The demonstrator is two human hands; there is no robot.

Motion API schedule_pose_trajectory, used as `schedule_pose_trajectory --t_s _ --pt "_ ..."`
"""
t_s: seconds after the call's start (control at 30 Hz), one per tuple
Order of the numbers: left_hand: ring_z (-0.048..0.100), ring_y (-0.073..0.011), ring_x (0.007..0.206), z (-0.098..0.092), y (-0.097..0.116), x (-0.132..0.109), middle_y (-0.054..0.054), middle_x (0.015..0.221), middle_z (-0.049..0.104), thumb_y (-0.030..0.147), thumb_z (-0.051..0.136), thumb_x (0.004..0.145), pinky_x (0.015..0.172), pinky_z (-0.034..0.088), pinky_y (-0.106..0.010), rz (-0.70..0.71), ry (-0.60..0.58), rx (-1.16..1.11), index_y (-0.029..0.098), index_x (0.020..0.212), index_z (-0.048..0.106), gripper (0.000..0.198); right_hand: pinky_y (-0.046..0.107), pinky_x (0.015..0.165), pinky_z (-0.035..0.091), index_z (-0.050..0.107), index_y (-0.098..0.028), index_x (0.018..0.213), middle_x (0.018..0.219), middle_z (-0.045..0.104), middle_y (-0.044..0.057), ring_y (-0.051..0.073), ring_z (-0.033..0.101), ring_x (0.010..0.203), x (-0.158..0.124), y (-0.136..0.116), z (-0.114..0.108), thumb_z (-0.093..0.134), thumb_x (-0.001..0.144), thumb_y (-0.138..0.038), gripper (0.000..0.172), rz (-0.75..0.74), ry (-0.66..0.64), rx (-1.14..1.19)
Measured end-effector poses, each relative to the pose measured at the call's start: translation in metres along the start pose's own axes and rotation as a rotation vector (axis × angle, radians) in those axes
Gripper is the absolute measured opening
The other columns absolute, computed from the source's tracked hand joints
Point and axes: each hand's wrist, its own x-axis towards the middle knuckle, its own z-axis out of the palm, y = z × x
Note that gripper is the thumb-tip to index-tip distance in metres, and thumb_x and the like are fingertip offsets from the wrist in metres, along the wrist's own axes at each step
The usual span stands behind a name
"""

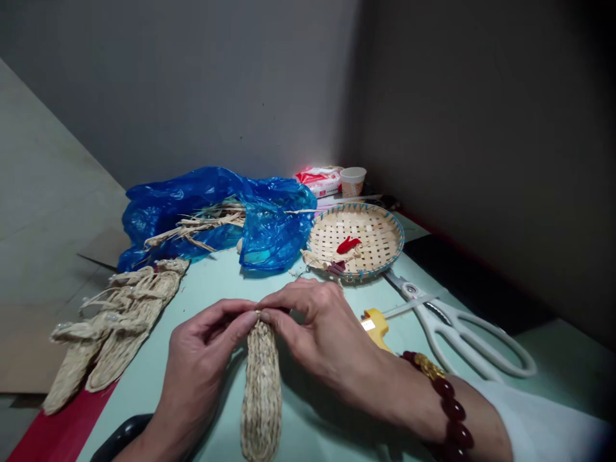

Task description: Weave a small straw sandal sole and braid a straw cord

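Note:
A woven straw sandal sole (pixel 261 391) hangs in front of me, long and narrow with braided rows, its far end between my two hands. My left hand (pixel 205 356) pinches that end from the left with thumb and forefinger. From the right, my right hand (pixel 312 327) pinches the same tip, its thumb almost meeting the left thumb. What lies between the fingertips at the tip is too small to make out. A pair of finished-looking straw sandals (pixel 129 321) with straps rests at the table's left edge.
Behind stands a blue plastic bag (pixel 274 237) with straw strips (pixel 212 221). A woven basket (pixel 375 234) holds a red scrap (pixel 347 244). White-handled scissors (pixel 462 333) and a yellow glue gun (pixel 378 327) lie right. A paper cup (pixel 353 182) and red-white packet (pixel 320 180) are farther back.

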Motion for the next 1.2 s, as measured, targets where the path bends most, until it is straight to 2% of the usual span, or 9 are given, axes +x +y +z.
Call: schedule_pose_trajectory --t_s 0.1,0.17,0.3,0.43,0.53,0.73,0.97,1.2 --pt "0.066 -0.0132 0.081 0.001 0.0 -0.001 0.003 0.084 0.075 0.034 0.075 0.076 0.075 0.049 -0.017 0.001 -0.011 0.005 0.027 0.081 0.075 0.009 0.026 0.071 0.047 0.077 -0.016 0.085 0.083 0.075 0.005 0.016 0.066 0.074 -0.001 0.001 0.001 0.06 0.086 -0.01 0.018 -0.002 -0.006 -0.01" --pt "0.065 -0.0134 0.083 0.002 0.0 0.0 0.003 0.086 0.074 0.035 0.074 0.077 0.076 0.049 -0.018 -0.005 -0.026 -0.019 0.028 0.088 0.074 0.012 0.026 0.072 0.047 0.076 -0.017 0.086 0.087 0.075 0.005 0.016 0.066 0.077 -0.001 0.002 0.0 0.058 0.088 -0.01 0.02 -0.011 -0.029 -0.008" --pt "0.063 -0.0127 0.088 0.002 -0.002 0.002 0.005 0.097 0.072 0.037 0.071 0.08 0.075 0.047 -0.019 -0.01 -0.013 -0.059 0.033 0.108 0.069 0.028 0.03 0.084 0.045 0.068 -0.021 0.112 0.102 0.072 0.005 0.017 0.064 0.092 0.001 -0.001 -0.007 0.046 0.097 -0.016 0.027 -0.018 -0.083 -0.073" --pt "0.063 -0.0162 0.097 0.0 -0.002 0.005 0.003 0.103 0.074 0.04 0.068 0.082 0.081 0.047 -0.021 -0.014 0.013 -0.033 0.031 0.106 0.071 0.026 0.037 0.09 0.043 0.052 -0.016 0.13 0.113 0.066 0.011 0.022 0.058 0.104 0.003 -0.004 -0.014 0.043 0.099 -0.027 0.033 0.055 -0.147 -0.162" --pt "0.066 -0.0189 0.095 -0.001 0.001 0.004 0.001 0.099 0.076 0.04 0.07 0.08 0.083 0.048 -0.023 0.01 0.039 -0.015 0.029 0.095 0.075 0.02 0.037 0.088 0.043 0.055 -0.02 0.123 0.107 0.065 0.008 0.022 0.057 0.103 0.001 -0.004 -0.015 0.048 0.098 -0.031 0.029 0.073 -0.19 -0.159" --pt "0.069 -0.0217 0.086 0.003 0.009 -0.002 -0.001 0.092 0.077 0.04 0.074 0.074 0.076 0.053 -0.024 0.034 0.062 0.005 0.029 0.088 0.078 0.019 0.03 0.078 0.041 0.063 -0.019 0.099 0.092 0.066 0.003 0.017 0.057 0.088 0.001 -0.002 -0.009 0.053 0.095 -0.023 0.011 0.045 -0.129 -0.154" --pt "0.068 -0.0194 0.082 0.003 0.005 -0.003 0.0 0.089 0.075 0.039 0.076 0.073 0.073 0.052 -0.021 0.034 0.04 0.015 0.028 0.085 0.075 0.017 0.03 0.076 0.038 0.062 -0.018 0.087 0.079 0.062 0.001 0.015 0.052 0.076 -0.004 -0.001 -0.004 0.052 0.096 -0.023 0.014 -0.046 -0.128 -0.222" --pt "0.065 -0.0195 0.082 0.0 -0.002 -0.002 0.0 0.08 0.072 0.041 0.076 0.071 0.071 0.051 -0.02 -0.013 0.037 -0.008 0.026 0.081 0.072 0.018 0.031 0.073 0.037 0.059 -0.015 0.081 0.073 0.061 0.005 0.017 0.049 0.072 -0.008 -0.001 0.004 0.044 0.092 -0.012 0.019 -0.154 -0.169 -0.361"
